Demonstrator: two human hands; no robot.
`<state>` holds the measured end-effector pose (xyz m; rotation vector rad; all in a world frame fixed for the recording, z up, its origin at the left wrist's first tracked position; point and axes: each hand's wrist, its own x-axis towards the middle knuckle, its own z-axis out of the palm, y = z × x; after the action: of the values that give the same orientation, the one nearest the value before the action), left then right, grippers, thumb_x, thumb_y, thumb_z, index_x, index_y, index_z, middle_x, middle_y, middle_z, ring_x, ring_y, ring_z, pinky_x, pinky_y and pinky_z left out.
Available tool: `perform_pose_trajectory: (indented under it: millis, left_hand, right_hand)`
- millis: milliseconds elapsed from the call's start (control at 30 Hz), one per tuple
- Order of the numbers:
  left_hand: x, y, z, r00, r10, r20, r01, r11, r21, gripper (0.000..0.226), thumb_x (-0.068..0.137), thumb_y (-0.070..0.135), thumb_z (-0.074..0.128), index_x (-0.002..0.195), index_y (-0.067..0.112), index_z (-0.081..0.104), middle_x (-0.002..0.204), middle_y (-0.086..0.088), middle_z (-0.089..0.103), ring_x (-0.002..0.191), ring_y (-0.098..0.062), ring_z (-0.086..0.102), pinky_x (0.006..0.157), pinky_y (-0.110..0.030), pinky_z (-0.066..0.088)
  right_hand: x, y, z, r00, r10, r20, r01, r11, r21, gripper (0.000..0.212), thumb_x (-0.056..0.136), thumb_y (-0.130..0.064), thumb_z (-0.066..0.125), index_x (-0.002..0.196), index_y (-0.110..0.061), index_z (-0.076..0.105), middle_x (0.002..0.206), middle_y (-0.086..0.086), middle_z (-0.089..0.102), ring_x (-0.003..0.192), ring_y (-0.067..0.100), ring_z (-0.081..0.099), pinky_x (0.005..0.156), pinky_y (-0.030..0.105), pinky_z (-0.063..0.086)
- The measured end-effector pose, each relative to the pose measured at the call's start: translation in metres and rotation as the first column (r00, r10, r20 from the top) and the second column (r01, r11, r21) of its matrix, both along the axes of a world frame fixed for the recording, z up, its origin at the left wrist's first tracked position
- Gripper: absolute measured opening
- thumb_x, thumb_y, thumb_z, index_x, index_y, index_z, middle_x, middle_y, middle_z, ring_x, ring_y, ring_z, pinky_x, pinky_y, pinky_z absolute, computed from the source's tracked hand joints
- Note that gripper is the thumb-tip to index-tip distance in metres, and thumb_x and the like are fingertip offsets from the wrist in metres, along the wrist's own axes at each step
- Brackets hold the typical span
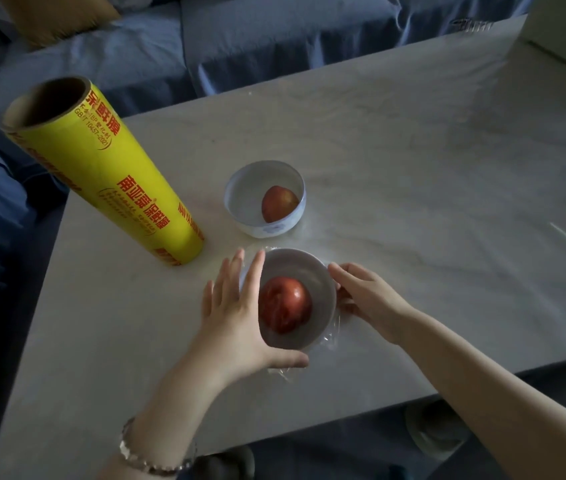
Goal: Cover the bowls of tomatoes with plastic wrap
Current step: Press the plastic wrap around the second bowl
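A pale marble-look table stands before a blue fabric sofa. At the table's near edge, a white ceramic bowl holding a red tomato sits under clear plastic wrap (crinkled edges show round its base). The left hand lies against the bowl's left side, fingers straight and slightly spread, thumb along the near rim. The right hand cups the right side, fingers bent onto the wrap. Just beyond, a second white bowl holds an orange-red tomato; whether it is covered is unclear. A tall yellow roll of wrap, lettered in red, stands upright at the left.
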<state>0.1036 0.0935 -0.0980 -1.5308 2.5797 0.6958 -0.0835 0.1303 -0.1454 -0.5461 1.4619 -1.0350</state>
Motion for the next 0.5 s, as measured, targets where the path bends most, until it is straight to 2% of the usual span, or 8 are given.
perform_pose_trajectory:
  millis: [133,200,267,367,433,500]
  left_hand:
    - [-0.011,-0.013,-0.003,0.991,-0.127,0.034,0.126,0.991,0.036,0.146,0.045,0.066,0.078,0.14,0.034,-0.028,0.153,0.0,-0.029,0.141,-0.017,-0.027,0.118,-0.041,-0.008]
    - [-0.016,-0.012,-0.01,0.99,-0.137,0.044,0.137,0.991,-0.002,0.145,0.045,0.069,0.076,0.142,0.034,-0.026,0.154,0.0,-0.026,0.142,-0.02,-0.023,0.118,-0.041,-0.005]
    - [-0.015,-0.009,-0.017,0.99,-0.133,0.038,0.135,0.988,-0.074,0.143,0.045,0.074,0.072,0.141,0.034,-0.026,0.156,-0.001,-0.02,0.144,-0.021,-0.017,0.118,-0.041,-0.001]
    - [-0.012,-0.009,-0.02,0.992,-0.122,0.022,0.123,0.985,-0.123,0.142,0.047,0.077,0.068,0.137,0.033,-0.033,0.156,-0.001,-0.016,0.144,-0.021,-0.013,0.118,-0.04,0.002]
    - [-0.012,-0.01,-0.02,0.992,-0.118,0.036,0.121,0.987,-0.102,0.141,0.048,0.075,0.069,0.139,0.033,-0.03,0.155,0.0,-0.018,0.143,-0.021,-0.015,0.118,-0.041,0.001]
    - [-0.012,-0.011,-0.019,0.992,-0.119,0.046,0.123,0.989,-0.087,0.139,0.049,0.075,0.068,0.14,0.034,-0.029,0.154,0.0,-0.02,0.142,-0.022,-0.017,0.118,-0.041,0.0]
  right_hand:
    - [0.006,-0.006,0.001,0.992,-0.103,-0.077,0.098,0.993,-0.064,0.02,0.095,-0.019,0.048,0.076,-0.015,0.052,0.068,0.001,0.053,0.058,0.011,0.05,0.057,0.017,0.045]
    - [0.008,-0.007,0.002,0.967,-0.201,-0.159,0.183,0.976,-0.121,0.021,0.096,-0.015,0.044,0.076,-0.015,0.048,0.066,0.0,0.053,0.06,0.012,0.049,0.065,0.023,0.044]
    - [0.008,-0.009,0.008,0.93,-0.29,-0.227,0.251,0.95,-0.186,0.021,0.098,-0.016,0.039,0.077,-0.013,0.044,0.061,0.001,0.05,0.057,0.014,0.047,0.063,0.023,0.043]
    - [0.011,-0.014,0.02,0.911,-0.296,-0.286,0.234,0.944,-0.233,0.021,0.099,-0.019,0.034,0.078,-0.015,0.038,0.059,0.0,0.042,0.05,0.014,0.04,0.051,0.022,0.039]
    - [0.013,-0.015,0.023,0.909,-0.299,-0.29,0.235,0.943,-0.236,0.021,0.099,-0.021,0.034,0.078,-0.019,0.037,0.061,0.0,0.042,0.05,0.014,0.039,0.052,0.028,0.039]
    - [0.014,-0.015,0.021,0.874,-0.314,-0.372,0.224,0.938,-0.264,0.02,0.098,-0.024,0.035,0.078,-0.024,0.037,0.062,0.001,0.045,0.055,0.018,0.042,0.056,0.032,0.039]
